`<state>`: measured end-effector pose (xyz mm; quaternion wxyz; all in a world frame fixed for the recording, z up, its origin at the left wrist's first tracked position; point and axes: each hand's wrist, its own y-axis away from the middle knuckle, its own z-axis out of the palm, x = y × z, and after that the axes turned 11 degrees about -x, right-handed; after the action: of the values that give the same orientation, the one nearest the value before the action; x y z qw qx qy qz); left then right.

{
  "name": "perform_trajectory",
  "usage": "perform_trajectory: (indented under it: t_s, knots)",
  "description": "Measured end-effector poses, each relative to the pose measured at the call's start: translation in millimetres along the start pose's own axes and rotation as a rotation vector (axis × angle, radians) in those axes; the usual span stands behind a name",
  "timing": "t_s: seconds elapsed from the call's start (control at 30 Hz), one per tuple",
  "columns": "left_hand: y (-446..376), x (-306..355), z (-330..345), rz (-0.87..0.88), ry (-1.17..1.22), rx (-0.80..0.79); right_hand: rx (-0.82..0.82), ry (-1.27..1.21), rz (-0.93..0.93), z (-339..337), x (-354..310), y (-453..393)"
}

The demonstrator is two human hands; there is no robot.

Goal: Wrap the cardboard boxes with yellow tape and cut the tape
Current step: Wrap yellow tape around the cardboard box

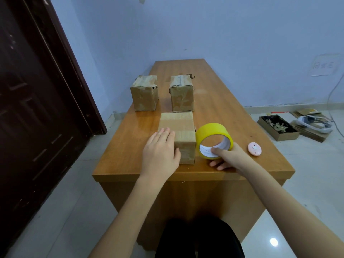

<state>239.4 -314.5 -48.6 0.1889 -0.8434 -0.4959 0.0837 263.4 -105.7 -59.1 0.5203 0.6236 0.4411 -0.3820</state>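
Three cardboard boxes stand on the wooden table (223,108). The nearest box (182,125) is close to the front edge; my left hand (161,151) lies flat on its top and left side, thumb against the front face. A roll of yellow tape (214,135) stands on edge right beside that box. My right hand (229,157) holds the roll, thumb hooked inside its white core and fingers beneath it. Two more boxes, one on the left (144,94) and one on the right (182,94), stand farther back. A small pink round cutter (254,148) lies right of the roll.
A dark wooden door (37,108) fills the left side. On the tiled floor at the right sit an open box of scraps (278,127), flattened cardboard and a white coiled cable (316,123). The blue wall is behind the table's far end.
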Motion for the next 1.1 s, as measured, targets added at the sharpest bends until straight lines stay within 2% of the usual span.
perform_trajectory:
  t_s: [0.13,0.23,0.37,0.53,0.77,0.97,1.1]
  knots:
    - [-7.9,25.9,3.4,0.103,-0.114,-0.049,-0.005,0.008,-0.027,-0.1,2.9,2.0]
    - [-7.3,42.3,15.0,0.163,-0.099,-0.084,0.003,0.002,-0.043,-0.3,3.5,2.3]
    - [-10.7,41.7,10.6,0.158,-0.026,-0.065,-0.012,0.015,-0.030,-0.8,3.0,2.5]
    - [1.5,4.1,5.6,-0.014,-0.074,-0.075,-0.020,0.058,-0.030,-1.7,6.6,-0.8]
    - [-7.6,12.8,-7.0,-0.031,-0.114,-0.096,0.008,0.038,-0.038,2.0,5.4,-0.4]
    - [-15.8,21.0,2.5,0.178,-0.119,-0.129,0.006,0.029,-0.034,0.9,5.1,2.2]
    - [-15.8,19.6,8.9,0.169,-0.060,-0.075,0.006,-0.009,-0.050,2.7,4.5,3.7]
